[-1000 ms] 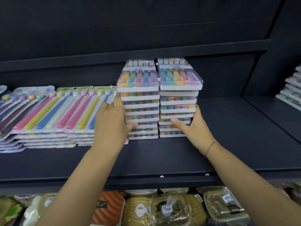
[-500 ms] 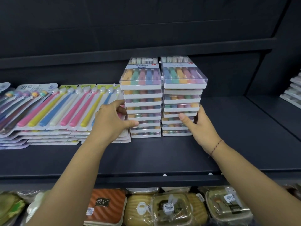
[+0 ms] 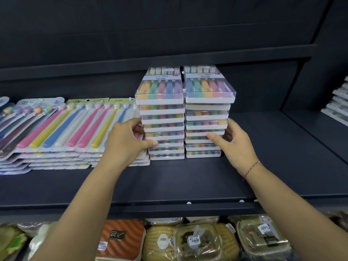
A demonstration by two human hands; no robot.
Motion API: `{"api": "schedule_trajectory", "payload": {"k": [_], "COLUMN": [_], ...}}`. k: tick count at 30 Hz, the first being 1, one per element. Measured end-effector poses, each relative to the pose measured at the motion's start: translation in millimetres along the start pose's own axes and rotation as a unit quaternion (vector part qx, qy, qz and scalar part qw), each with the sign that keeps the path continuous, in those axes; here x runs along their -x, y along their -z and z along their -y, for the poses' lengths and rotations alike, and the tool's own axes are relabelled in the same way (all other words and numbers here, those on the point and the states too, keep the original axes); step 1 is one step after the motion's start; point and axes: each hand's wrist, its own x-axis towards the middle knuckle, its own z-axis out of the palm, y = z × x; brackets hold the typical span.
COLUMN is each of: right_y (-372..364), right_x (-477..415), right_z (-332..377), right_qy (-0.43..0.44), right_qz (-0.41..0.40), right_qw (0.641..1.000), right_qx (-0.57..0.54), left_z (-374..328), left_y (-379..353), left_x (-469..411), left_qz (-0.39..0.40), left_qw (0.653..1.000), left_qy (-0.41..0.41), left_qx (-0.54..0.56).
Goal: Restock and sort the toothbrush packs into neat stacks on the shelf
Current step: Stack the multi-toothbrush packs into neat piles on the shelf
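Left grip (image 3: 125, 143), right grip (image 3: 236, 146), both curled

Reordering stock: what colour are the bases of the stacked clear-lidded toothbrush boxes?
White bases, best seen in the head view.

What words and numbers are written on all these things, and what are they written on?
"5", then a blurred character: red tag on the top box of the left stack.
"知八", roughly: black label on the orange packet on the lower shelf.
Too small or blurred to read: the red tag on the right stack, the blue strips on both top boxes, the print on the card packs, and the stickers on the food trays.
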Motion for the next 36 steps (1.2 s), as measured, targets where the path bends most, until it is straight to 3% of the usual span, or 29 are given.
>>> {"api": "schedule_trajectory", "payload": {"k": [9,17,25,36], "right_y": [0.2,6.5,12.8,13.4], "right_x": [-3.6,-28.0,-35.3,-27.9], "right_z": [16.4,49.4,67.5,62.5], "right_qy": [0.017,0.077,0.079,0.049], "right_qz": [0.023,0.03,0.056,-0.004], "right_qw": [0.999,0.996,0.994,0.997], "right_qx": [-0.022,-0.03,-0.05,-0.058], "left_z": [-3.1,-34.0,-43.0,-41.2], "left_y": [3.3,-4.1,-15.4,-18.9], "left_x": [-0.3,2.4,-0.9,-3.1], "left_qz": [0.02,-0.013,-0.037,-0.042], "left_qw": [1.0,0.964,0.952,0.946], "left_qy": [-0.01,-0.031,-0.026,-0.019], "left_qx": [-0.001,0.264,0.304,0.32]}}
